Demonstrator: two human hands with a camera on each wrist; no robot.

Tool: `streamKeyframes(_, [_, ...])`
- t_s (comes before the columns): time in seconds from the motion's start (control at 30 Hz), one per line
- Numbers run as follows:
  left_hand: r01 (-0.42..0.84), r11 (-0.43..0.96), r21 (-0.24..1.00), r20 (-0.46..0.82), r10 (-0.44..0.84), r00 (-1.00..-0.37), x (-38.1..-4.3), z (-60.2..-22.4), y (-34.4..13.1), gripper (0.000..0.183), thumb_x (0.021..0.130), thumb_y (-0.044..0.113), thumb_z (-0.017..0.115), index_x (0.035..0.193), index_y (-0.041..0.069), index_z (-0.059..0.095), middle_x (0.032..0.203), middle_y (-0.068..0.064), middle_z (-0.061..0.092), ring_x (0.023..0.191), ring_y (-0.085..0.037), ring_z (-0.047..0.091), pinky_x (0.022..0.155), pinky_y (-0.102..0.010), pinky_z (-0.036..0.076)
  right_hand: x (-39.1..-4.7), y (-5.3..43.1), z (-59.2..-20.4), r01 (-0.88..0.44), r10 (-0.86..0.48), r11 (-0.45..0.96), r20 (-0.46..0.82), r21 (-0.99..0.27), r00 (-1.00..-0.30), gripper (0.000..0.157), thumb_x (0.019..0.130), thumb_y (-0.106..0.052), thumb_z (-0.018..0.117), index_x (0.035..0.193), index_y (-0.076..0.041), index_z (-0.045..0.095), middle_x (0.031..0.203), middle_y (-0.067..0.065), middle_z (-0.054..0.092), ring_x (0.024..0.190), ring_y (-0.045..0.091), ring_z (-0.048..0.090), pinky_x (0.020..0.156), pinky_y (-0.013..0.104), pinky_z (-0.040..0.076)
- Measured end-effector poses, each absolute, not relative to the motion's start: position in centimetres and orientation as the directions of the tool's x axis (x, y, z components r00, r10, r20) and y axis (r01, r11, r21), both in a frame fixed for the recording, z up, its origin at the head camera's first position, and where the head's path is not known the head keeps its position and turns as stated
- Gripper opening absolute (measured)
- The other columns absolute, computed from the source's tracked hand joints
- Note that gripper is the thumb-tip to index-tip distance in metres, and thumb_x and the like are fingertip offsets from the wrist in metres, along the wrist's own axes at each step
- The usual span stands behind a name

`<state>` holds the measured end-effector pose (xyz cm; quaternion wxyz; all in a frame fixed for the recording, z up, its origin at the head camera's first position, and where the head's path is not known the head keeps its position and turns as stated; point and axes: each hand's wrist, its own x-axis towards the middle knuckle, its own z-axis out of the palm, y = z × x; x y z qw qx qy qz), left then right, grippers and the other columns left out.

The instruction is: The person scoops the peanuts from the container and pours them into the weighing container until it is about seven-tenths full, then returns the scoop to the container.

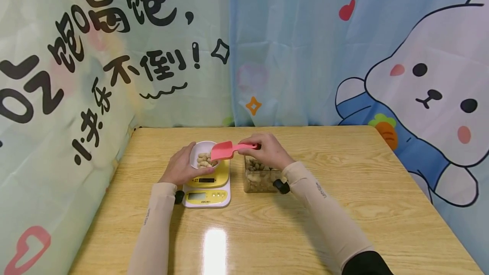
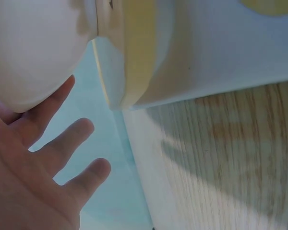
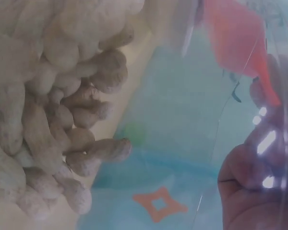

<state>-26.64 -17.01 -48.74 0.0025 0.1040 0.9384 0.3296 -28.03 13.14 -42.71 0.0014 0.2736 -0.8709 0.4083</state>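
A white bowl (image 1: 203, 147) with peanuts (image 1: 204, 160) in it is at the yellow-topped kitchen scale (image 1: 215, 202). My left hand (image 1: 178, 167) holds the bowl from the left, thumb across the near side. In the left wrist view, one finger touches the bowl's underside and two others stand apart from it. My right hand (image 1: 269, 151) grips the handle of a pink scoop (image 1: 222, 151), whose blade is over the bowl's right side. Below the right hand stands a clear box (image 1: 263, 186) of peanuts, partly hidden by that hand and wrist. Those peanuts (image 3: 43, 124) fill the right wrist view's left side.
The scale and box stand side by side on a wooden table (image 1: 336, 173). Printed curtains (image 1: 290, 75) hang behind the table and along its left side. A black wrist strap piece (image 1: 281, 186) hangs close to the box's right edge.
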Motion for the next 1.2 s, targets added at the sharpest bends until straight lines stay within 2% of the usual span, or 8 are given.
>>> streamKeyframes(0.3, [0.209,0.747,0.631,0.083,0.204,-0.976,-26.9,-49.3,-16.9,0.121,0.067,0.07,0.082,0.157,0.005,0.033,0.134,-0.014,0.057,0.114,-0.03,0.056,0.094,-0.049,0.051,-26.9,15.3,-42.7,-0.413,-0.388,0.453,0.243,-0.79,-0.889,0.036,0.092,-0.037,0.076,0.122,-0.017,0.076,0.119,0.002,0.071,0.071,0.022,0.055,0.061,0.032,0.047])
streamKeyframes(0.47, [0.2,0.735,0.648,0.075,0.199,-0.977,-26.8,-49.5,-17.0,0.122,0.066,0.072,0.082,0.157,0.007,0.033,0.137,-0.013,0.055,0.117,-0.031,0.056,0.096,-0.049,0.05,-26.1,17.5,-42.8,-0.388,-0.344,0.436,0.248,-0.812,-0.906,0.036,0.092,-0.036,0.076,0.123,-0.017,0.075,0.12,0.005,0.07,0.071,0.025,0.052,0.061,0.033,0.044])
streamKeyframes(0.67, [0.185,0.733,0.655,0.066,0.189,-0.98,-26.6,-49.4,-17.0,0.12,0.067,0.07,0.083,0.157,0.008,0.033,0.134,-0.012,0.056,0.115,-0.03,0.056,0.094,-0.048,0.05,-25.5,20.2,-42.9,-0.353,-0.297,0.451,0.235,-0.82,-0.926,0.033,0.094,-0.03,0.075,0.124,-0.015,0.075,0.115,0.007,0.07,0.066,0.023,0.047,0.057,0.03,0.039])
streamKeyframes(0.77, [0.18,0.729,0.66,0.066,0.183,-0.981,-26.5,-49.3,-17.0,0.119,0.067,0.068,0.084,0.157,0.009,0.033,0.133,-0.012,0.056,0.114,-0.03,0.056,0.092,-0.048,0.051,-25.3,21.5,-42.6,-0.351,-0.284,0.472,0.238,-0.809,-0.929,0.034,0.095,-0.026,0.074,0.126,-0.012,0.073,0.115,0.008,0.07,0.068,0.023,0.047,0.057,0.03,0.038])
streamKeyframes(0.97, [0.192,0.723,0.663,0.065,0.2,-0.978,-26.4,-49.3,-17.0,0.122,0.068,0.069,0.083,0.158,0.006,0.031,0.137,-0.015,0.055,0.115,-0.032,0.056,0.093,-0.049,0.05,-24.7,24.3,-41.5,-0.352,-0.293,0.556,0.218,-0.753,-0.931,0.035,0.093,-0.027,0.076,0.126,-0.013,0.073,0.122,0.01,0.069,0.074,0.023,0.055,0.061,0.03,0.046])
streamKeyframes(1.2, [0.181,0.723,0.667,0.058,0.191,-0.98,-26.4,-49.0,-17.0,0.124,0.068,0.07,0.083,0.16,0.008,0.028,0.141,-0.015,0.052,0.12,-0.032,0.054,0.098,-0.051,0.048,-24.9,25.7,-39.0,-0.434,-0.422,0.65,0.178,-0.624,-0.889,0.03,0.093,-0.034,0.075,0.117,-0.016,0.077,0.102,0.001,0.072,0.075,0.02,0.057,0.064,0.03,0.049])
